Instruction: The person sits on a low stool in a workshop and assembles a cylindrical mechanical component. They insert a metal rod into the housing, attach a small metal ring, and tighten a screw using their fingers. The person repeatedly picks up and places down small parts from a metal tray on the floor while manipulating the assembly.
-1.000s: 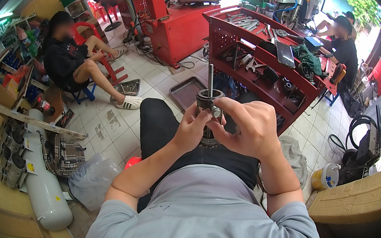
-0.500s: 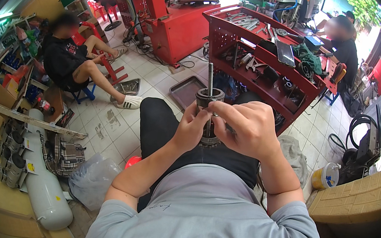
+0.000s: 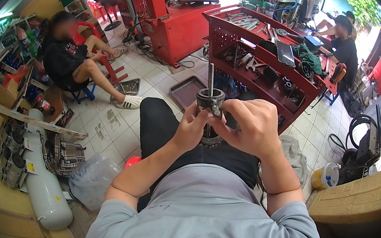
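Upright in front of my lap stands a dark metal cylindrical part (image 3: 205, 102). It has a ring-shaped top collar and a toothed lower rim (image 3: 210, 143). A long metal rod (image 3: 211, 80) rises through the collar. My left hand (image 3: 192, 128) is closed around the near left side of the cylinder. A small metal screw (image 3: 216, 108) sticks out of the collar's side. At its right, my right hand (image 3: 253, 127) has curled fingers, with index finger and thumb at the screw's outer end. Their exact contact is partly hidden.
Ahead stands a red tool cart (image 3: 254, 69) with wrenches and a phone-like device on top. A metal tray (image 3: 188, 92) lies on the floor. A person (image 3: 71, 53) sits at the left. Beside me are a white tank (image 3: 48, 192) and a yellow-white bucket (image 3: 326, 176).
My right fingers have shifted slightly right and back, uncovering the screw on the collar's side. My left hand keeps its hold, and the cylinder and rod stay nearly where they were.
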`<act>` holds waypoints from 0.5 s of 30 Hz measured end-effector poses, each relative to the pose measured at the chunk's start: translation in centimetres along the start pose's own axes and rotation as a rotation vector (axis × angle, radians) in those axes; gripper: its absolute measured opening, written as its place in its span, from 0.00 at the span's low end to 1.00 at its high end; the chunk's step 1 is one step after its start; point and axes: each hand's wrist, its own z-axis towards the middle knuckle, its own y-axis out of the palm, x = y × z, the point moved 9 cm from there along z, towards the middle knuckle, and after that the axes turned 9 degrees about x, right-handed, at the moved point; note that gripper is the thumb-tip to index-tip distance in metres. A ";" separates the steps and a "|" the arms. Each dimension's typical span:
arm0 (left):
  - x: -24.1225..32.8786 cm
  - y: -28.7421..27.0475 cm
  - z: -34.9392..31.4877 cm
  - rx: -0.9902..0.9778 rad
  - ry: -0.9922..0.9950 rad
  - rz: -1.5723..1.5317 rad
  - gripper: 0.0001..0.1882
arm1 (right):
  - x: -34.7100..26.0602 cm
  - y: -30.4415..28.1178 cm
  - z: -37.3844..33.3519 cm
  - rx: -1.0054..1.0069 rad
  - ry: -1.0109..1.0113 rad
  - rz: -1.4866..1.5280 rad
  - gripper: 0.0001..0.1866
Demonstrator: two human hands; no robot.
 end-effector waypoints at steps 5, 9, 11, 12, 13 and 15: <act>-0.9 -1.3 0.0 0.083 -0.054 0.065 0.13 | -0.7 0.6 -0.2 -0.093 -0.069 -0.060 0.10; 0.0 0.0 0.1 0.019 -0.013 -0.020 0.13 | 0.0 0.5 -0.4 0.011 -0.032 -0.014 0.11; -0.2 -0.1 0.0 0.008 -0.018 -0.025 0.13 | 0.1 0.2 -0.1 0.014 -0.021 -0.008 0.11; -0.2 -0.1 0.0 0.023 -0.025 -0.009 0.13 | 0.0 0.2 -0.1 0.018 -0.020 -0.002 0.11; 0.0 -0.1 0.0 0.038 -0.032 0.006 0.13 | -0.1 0.2 -0.1 0.022 -0.018 0.004 0.10; -0.3 -0.6 0.0 0.078 -0.052 0.037 0.13 | -0.2 0.3 -0.2 0.018 -0.030 -0.006 0.11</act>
